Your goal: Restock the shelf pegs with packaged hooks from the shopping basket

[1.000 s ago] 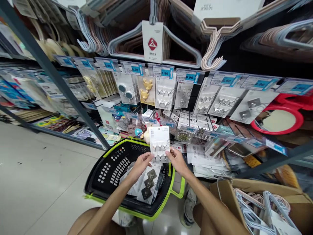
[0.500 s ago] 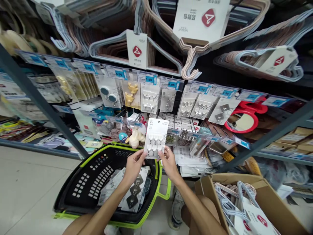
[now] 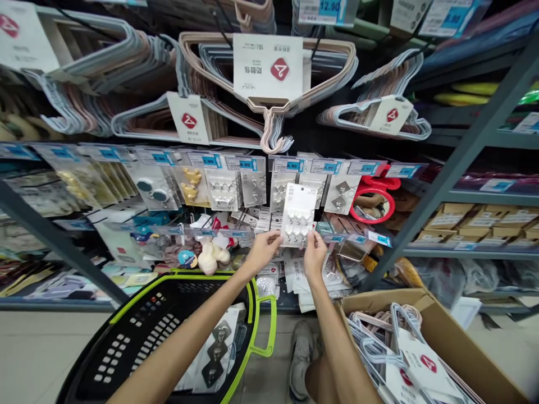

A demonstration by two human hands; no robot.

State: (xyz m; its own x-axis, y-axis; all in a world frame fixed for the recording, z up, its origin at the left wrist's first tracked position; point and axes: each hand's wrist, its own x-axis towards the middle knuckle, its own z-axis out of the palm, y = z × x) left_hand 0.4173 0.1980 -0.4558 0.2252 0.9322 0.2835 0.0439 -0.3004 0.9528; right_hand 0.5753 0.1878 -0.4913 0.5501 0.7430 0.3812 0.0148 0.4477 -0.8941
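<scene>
A white card of small wall hooks is held upright in front of the shelf's hanging packs. My left hand pinches its lower left corner, and my right hand grips the lower right edge, a ring on one finger. Behind the card hang similar packs of hooks under price tags, partly covered by it. Below my left forearm stands a black basket with a lime-green rim; inside lies a pack with dark diamond-shaped hooks.
Bundles of clothes hangers hang above the packs. A red-framed mirror hangs to the right. At the lower right stands a cardboard box holding hangers. Slanted grey shelf posts flank the bay. Soft toys sit low on the left.
Both hands have carried the hook card rightward and closer to the hanging packs, where it now covers part of them. The view has shifted, showing more of the shelf's right side.
</scene>
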